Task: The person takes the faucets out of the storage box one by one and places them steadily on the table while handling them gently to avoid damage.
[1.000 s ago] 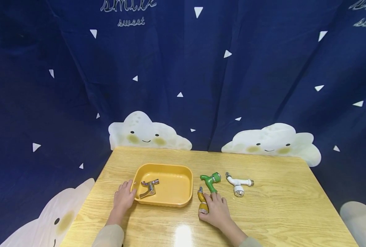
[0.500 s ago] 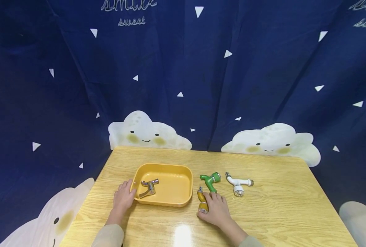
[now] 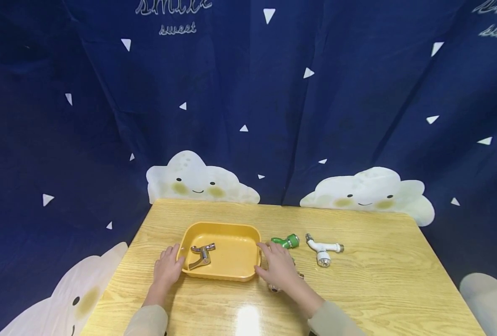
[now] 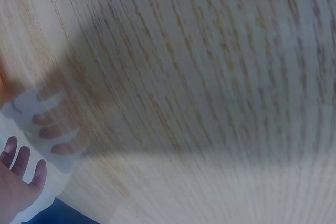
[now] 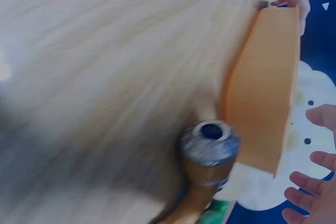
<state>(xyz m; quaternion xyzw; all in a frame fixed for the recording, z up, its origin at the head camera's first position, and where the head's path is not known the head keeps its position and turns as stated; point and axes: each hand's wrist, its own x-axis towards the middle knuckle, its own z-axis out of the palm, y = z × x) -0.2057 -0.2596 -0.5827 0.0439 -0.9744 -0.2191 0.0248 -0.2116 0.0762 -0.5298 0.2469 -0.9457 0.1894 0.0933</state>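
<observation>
A yellow plastic tray (image 3: 219,278) lies on the table with a chrome faucet (image 3: 203,256) inside at its left. My left hand (image 3: 167,267) touches the tray's left side; the left wrist view shows its fingers (image 4: 21,161) extended and apart. At the tray's right rim is my right hand (image 3: 279,267), its fingers (image 5: 307,182) spread and holding nothing. Beneath and beside this hand lies a yellow faucet (image 5: 205,171), mostly hidden in the head view. Just beyond is a green faucet (image 3: 288,241), partly covered by the hand.
A white faucet (image 3: 325,247) lies right of the green one. The wooden table (image 3: 378,280) extends further right and toward the front. Behind it hangs a dark blue curtain (image 3: 231,93) printed with clouds and triangles.
My right hand has let go of the yellow faucet and moved left and up to the tray's right rim. The left hand stays at the tray's left side.
</observation>
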